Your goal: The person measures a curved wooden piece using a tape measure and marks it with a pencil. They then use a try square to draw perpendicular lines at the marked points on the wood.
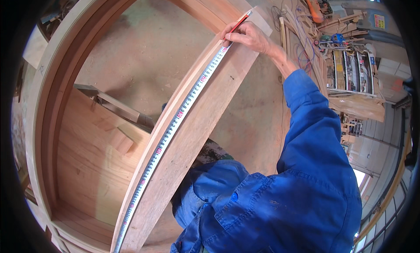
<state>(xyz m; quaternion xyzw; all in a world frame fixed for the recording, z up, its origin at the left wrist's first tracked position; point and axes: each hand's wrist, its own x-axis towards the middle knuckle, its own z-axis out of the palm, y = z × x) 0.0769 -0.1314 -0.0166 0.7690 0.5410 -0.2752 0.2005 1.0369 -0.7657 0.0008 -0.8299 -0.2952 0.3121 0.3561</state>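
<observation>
Holding one red pencil (239, 24) in your right hand (250, 37), fingers clenched on it, white measuring tape (187, 101) running thence along wooden rail (197, 128), left fingers' state undeterminable.

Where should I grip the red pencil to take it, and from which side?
Probably by the exposed upper shaft of the red pencil, coming from the picture's top edge: it slants up and rightward out of the right hand, which pinches it lower down.
</observation>
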